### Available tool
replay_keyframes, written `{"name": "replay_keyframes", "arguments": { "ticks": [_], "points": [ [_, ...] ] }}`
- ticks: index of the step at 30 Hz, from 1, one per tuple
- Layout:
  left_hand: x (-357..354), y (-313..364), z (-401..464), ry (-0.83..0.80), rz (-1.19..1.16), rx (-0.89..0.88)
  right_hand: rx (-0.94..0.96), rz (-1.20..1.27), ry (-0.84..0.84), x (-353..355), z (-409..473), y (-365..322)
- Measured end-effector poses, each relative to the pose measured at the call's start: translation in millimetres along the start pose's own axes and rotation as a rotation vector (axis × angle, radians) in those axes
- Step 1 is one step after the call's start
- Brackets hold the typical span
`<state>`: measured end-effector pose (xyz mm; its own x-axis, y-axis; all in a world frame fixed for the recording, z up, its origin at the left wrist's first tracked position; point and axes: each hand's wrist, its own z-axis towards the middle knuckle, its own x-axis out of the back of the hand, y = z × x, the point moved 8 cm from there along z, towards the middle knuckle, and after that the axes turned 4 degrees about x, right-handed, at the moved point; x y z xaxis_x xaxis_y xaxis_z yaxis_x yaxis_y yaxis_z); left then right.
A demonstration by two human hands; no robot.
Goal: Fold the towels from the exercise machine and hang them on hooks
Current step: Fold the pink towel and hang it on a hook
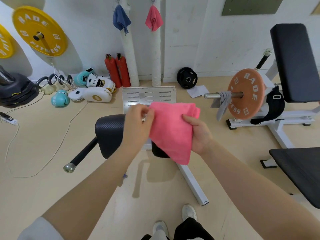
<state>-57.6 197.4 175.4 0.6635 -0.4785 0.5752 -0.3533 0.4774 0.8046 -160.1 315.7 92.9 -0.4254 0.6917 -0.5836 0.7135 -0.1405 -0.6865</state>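
Observation:
A folded pink towel hangs in the air in front of me, above the exercise machine's black roller pad. My right hand grips its right edge with the thumb on top. My left hand pinches its upper left corner, where a small white tag shows. A grey towel hangs over the steel bar beside the orange weight plate at the right. On the back wall a blue towel and another pink towel hang from two hooks.
The machine's metal footplate lies behind the towel, its white frame rail runs toward my feet. Black bench pads stand at the right. Two red fire extinguishers, boxing gloves, kettlebells and yellow plates line the left wall; a cable crosses the floor.

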Motion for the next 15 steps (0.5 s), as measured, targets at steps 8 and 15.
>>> {"name": "replay_keyframes", "arguments": {
  "ticks": [8, 15],
  "points": [
    [-57, -24, -25, -0.638, -0.844, 0.57, -0.038, -0.116, -0.018, -2, -9, -24],
    [-55, -28, -21, -0.656, -0.858, 0.498, -0.104, -0.315, -0.094, -1, -12, -19]
  ]
}}
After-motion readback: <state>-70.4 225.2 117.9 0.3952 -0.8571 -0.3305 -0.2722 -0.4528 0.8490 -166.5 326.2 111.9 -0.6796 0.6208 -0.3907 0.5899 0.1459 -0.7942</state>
